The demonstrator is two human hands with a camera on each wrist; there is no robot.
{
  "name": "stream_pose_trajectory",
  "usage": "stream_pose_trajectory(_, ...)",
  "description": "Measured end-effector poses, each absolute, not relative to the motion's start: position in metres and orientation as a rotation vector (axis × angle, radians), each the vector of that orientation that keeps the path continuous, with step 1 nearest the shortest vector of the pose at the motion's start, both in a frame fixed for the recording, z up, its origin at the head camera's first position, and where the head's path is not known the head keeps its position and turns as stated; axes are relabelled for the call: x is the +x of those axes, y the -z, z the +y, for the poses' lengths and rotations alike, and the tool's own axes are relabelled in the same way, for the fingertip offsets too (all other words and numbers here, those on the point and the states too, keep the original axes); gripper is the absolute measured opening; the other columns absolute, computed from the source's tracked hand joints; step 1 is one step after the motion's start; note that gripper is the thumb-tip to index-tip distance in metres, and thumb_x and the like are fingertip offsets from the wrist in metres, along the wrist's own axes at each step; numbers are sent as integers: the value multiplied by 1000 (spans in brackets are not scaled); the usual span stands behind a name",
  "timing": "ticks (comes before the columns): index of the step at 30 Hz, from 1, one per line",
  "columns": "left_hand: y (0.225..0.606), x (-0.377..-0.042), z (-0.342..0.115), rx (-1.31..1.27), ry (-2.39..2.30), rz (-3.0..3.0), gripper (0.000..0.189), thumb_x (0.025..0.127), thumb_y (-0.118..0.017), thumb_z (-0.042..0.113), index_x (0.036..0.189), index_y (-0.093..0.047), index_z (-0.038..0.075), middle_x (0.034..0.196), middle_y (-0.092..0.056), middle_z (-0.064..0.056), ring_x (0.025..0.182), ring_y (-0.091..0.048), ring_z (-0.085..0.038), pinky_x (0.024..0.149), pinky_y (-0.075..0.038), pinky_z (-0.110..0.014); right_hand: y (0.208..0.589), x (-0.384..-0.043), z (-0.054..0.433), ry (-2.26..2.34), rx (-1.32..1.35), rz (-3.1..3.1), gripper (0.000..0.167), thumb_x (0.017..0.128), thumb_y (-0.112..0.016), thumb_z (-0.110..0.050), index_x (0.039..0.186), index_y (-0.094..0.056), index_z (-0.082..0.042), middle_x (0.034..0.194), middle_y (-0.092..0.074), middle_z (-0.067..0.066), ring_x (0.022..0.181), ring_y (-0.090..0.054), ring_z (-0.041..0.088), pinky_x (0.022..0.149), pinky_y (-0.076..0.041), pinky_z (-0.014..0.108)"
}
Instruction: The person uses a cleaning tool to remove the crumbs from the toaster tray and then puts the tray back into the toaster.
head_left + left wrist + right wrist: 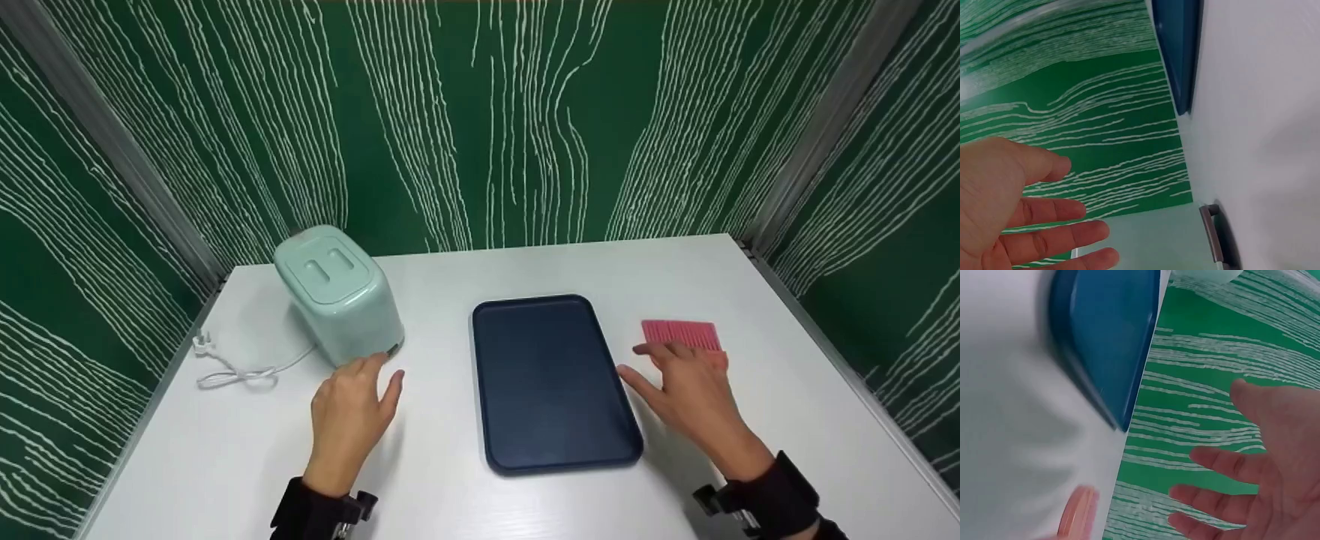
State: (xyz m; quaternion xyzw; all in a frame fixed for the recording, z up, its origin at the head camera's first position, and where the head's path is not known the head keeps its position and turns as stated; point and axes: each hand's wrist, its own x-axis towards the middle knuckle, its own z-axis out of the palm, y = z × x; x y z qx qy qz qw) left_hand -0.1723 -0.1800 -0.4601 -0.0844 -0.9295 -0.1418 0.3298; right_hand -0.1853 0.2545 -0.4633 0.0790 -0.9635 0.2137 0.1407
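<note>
My left hand (349,409) hovers before a mint-green toaster (356,319), thumb apart from the loosely extended fingers. It holds nothing; the left wrist view shows the palm bare and the toaster's lower edge nearby. On the right, my right hand (694,394) hangs between a dark blue tray (555,382) and a small brush with pink bristles (681,332) and an orange part. That hand covers some of the brush in the head view. In the right wrist view its spread fingers (1224,461) are apart from both things.
A white power cord (236,373), looped and ending in a plug, lies left of the toaster. Everything stands on a white table (435,300). Green walls (517,120) with white wavy lines enclose the back and sides, with grey posts at the corners.
</note>
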Motion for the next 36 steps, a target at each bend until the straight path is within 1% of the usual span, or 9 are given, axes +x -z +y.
stream_pose_trajectory(3, 456, -174, -187, -198, 381, -2435, 30, 91, -85, 23, 113, -79, 4, 102, -81, -16, 84, -77, -40, 66, -61, -54, 462, -189, 244, -724, 292, -2791, 39, 100, -76, -41, 119, -78, -7, 111, -79, 13, 90, -72, 29, 71, -55, 40)
stream_pose_trajectory(6, 450, -176, -196, -182, 387, -2410, 31, 91, -86, 21, 115, -78, 2, 106, -80, -18, 89, -76, -40, 69, -61, -53, 459, -192, 229, -826, 333, -2847, 32, 102, -74, -42, 112, -78, -11, 103, -79, 5, 90, -73, 22, 73, -57, 36)
stream_pose_trajectory(9, 444, -179, -206, -164, 387, -2362, 32, 89, -86, 19, 114, -77, 1, 107, -79, -20, 91, -75, -41, 70, -61, -54, 458, -195, 212, -896, 395, -2880, 30, 103, -71, -45, 107, -78, -16, 94, -77, -3, 84, -68, 12, 71, -54, 31)
stream_pose_trajectory(13, 438, -186, -217, -128, 383, -2313, 36, 88, -86, 18, 118, -74, 1, 114, -74, -24, 99, -72, -46, 74, -60, -58, 461, -201, 184, -994, 509, -2884, 27, 104, -71, -45, 106, -78, -18, 88, -73, -7, 78, -61, 4, 70, -50, 27)
stream_pose_trajectory(18, 437, -197, -226, -79, 383, -2304, 49, 90, -86, 23, 131, -68, 2, 131, -64, -30, 112, -66, -53, 76, -59, -65, 465, -210, 151, -1185, 637, -2884, 28, 105, -69, -44, 107, -77, -17, 86, -72, -5, 75, -59, 5, 69, -49, 25)
stream_pose_trajectory(21, 440, -204, -230, -59, 391, -2310, 57, 91, -86, 26, 137, -64, 1, 138, -59, -33, 115, -64, -55, 76, -58, -67, 467, -216, 135, -1291, 657, -2903, 31, 106, -67, -44, 109, -76, -14, 86, -71, -2, 74, -58, 9, 68, -48, 25)
stream_pose_trajectory(25, 445, -211, -236, -44, 417, -2315, 66, 91, -87, 28, 144, -59, 1, 144, -51, -36, 117, -62, -58, 81, -57, -70, 470, -225, 114, -1391, 632, -2960, 34, 107, -66, -43, 113, -75, -11, 87, -71, 3, 75, -60, 12, 69, -48, 27)
stream_pose_trajectory(30, 444, -220, -241, -22, 465, -2337, 75, 92, -87, 32, 152, -52, 3, 154, -40, -39, 124, -57, -61, 90, -56, -72, 474, -234, 85, -1560, 578, -2978, 34, 106, -68, -39, 111, -73, -7, 88, -75, 10, 78, -70, 20, 68, -55, 28)
stream_pose_trajectory(36, 445, -227, -243, 16, 525, -2376, 79, 94, -84, 37, 159, -47, 10, 163, -31, -37, 134, -53, -62, 88, -57, -74, 480, -241, 50, -1773, 449, -2989, 34, 104, -71, -36, 112, -71, -3, 88, -77, 11, 78, -74, 19, 73, -64, 33)
